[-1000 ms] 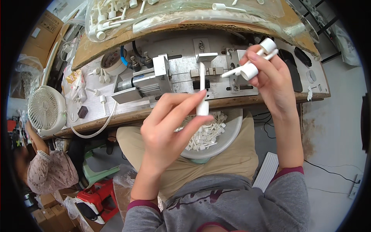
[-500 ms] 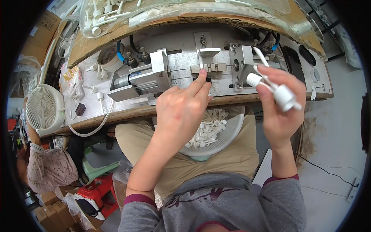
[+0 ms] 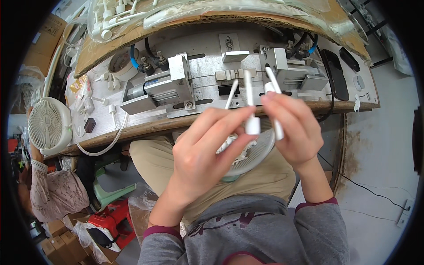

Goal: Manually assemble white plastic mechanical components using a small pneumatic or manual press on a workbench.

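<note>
1. I have a passage between the left cylinder unit (image 3: 165, 90) and the right cylinder unit (image 3: 300, 73); the notched block (image 3: 224, 75) stands mid-gap, the upright bracket (image 3: 236, 56) behind it.
2. The cardboard (image 3: 194, 25) overhangs the rear of the tabletop (image 3: 104, 130), so I lose overhead access there.
3. From the front, I find both hands, left (image 3: 201, 150) and right (image 3: 298, 126), and their upward-jutting white sticks (image 3: 249, 88) in the way.
4. Beneath them, the basket (image 3: 260, 155) blocks my low approach.
</note>
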Demonstrator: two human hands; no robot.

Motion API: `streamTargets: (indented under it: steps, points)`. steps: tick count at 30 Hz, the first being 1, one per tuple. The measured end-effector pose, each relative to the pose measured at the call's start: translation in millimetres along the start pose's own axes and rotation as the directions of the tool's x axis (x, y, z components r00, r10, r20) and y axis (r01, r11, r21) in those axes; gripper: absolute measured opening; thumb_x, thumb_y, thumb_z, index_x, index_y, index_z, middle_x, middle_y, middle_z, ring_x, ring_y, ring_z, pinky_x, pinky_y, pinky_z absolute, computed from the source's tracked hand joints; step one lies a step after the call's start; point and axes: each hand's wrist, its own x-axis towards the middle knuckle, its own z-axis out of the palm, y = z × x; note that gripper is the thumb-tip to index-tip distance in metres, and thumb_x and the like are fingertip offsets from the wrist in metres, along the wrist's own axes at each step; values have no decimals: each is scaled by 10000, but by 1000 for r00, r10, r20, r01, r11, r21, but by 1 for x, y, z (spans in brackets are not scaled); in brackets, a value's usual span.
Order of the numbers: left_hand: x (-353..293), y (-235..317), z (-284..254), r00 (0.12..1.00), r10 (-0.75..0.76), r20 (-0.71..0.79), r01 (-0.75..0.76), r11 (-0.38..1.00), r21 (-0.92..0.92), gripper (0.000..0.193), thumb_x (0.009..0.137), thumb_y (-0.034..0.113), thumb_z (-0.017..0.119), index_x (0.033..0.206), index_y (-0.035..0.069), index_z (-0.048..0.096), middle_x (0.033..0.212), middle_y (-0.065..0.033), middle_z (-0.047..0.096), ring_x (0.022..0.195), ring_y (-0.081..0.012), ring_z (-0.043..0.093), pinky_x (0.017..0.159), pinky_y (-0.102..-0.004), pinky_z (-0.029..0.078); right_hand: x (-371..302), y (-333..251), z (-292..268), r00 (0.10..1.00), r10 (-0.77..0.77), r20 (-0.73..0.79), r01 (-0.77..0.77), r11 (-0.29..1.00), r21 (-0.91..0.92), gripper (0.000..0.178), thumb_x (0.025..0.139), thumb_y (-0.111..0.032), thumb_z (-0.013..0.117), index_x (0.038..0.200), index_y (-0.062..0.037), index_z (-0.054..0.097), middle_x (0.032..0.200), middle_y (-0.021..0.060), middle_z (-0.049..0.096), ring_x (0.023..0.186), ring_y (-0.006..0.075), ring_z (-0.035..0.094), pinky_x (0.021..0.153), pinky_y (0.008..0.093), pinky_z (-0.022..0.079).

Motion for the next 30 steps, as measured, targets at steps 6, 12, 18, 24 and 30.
streamTargets:
  steps: [6,12,18,24,30]
  points:
    - [3,-26,10,996,87,29,-91,914,395,283,764,26,781,1042,32,730,1178,-108,690,807,-192,671,663,-306,548,3,-10,-8,900,435,-33,-422,887,186,170,817,73,730,974,25,686,887,108,720,777,183,688,654,262,543]
    - [12,-30,8,981,54,184,-157,777,609,256,776,112,773,1026,71,737,1165,-45,717,658,-217,651,606,-311,512,7,-17,-20,540,804,248,-755,333,565,187,819,-4,787,955,8,659,804,47,703,633,24,604,494,159,438]
    - [19,-31,5,979,49,196,-157,792,590,252,777,142,777,1016,75,737,1154,-31,721,602,-228,627,579,-322,504,3,-14,-19,417,797,437,-807,103,582,183,810,-23,802,806,-43,621,642,-16,615,457,-18,434,400,164,289]
    - [11,-4,2,981,80,178,-98,991,96,363,697,79,827,1046,61,731,997,-84,712,721,-217,689,640,-302,556,-1,-16,-12,333,795,507,-768,-83,636,183,818,-28,793,793,-54,614,644,-9,621,448,-12,437,386,165,286]
    - [-7,2,2,975,141,170,-158,983,91,316,711,16,797,1019,30,727,957,-76,682,803,-207,677,623,-316,537,4,-23,-4,336,767,546,-728,-156,667,126,872,-72,756,883,-31,637,709,37,656,502,16,516,430,156,356]
